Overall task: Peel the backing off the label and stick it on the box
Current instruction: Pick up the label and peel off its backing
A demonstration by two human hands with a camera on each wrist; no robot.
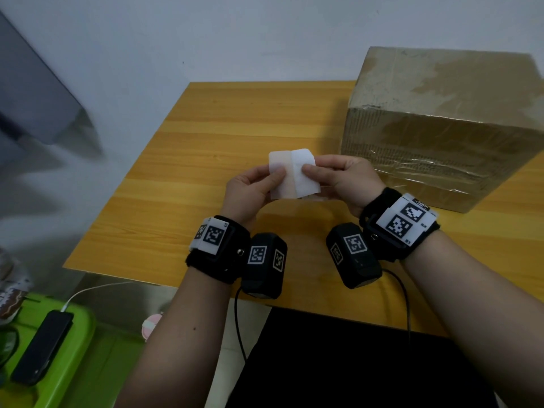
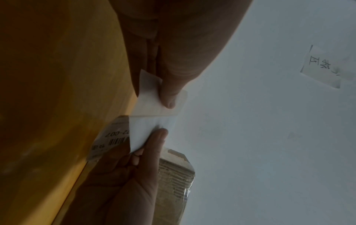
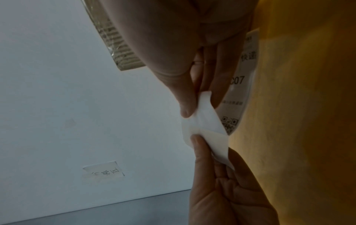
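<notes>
Both hands hold a small white label [image 1: 294, 175] over the wooden table [image 1: 235, 113], printed face down. My left hand [image 1: 276, 175] pinches its left half, thumb on top [image 2: 169, 91]. My right hand [image 1: 312, 172] pinches a white flap of the backing [image 2: 142, 130] that is lifted off the right half. The printed face [image 3: 242, 76], with a barcode [image 2: 115, 141] and "C07", shows beneath my right fingers. The taped cardboard box [image 1: 441, 119] stands on the table just right of and behind my right hand.
A green bin [image 1: 73, 363] with a black phone [image 1: 44, 348] on a white cable sits at lower left, below the table edge. A grey slanted object [image 1: 29, 98] is at far left. A handwritten paper note [image 2: 321, 67] is stuck on the white wall.
</notes>
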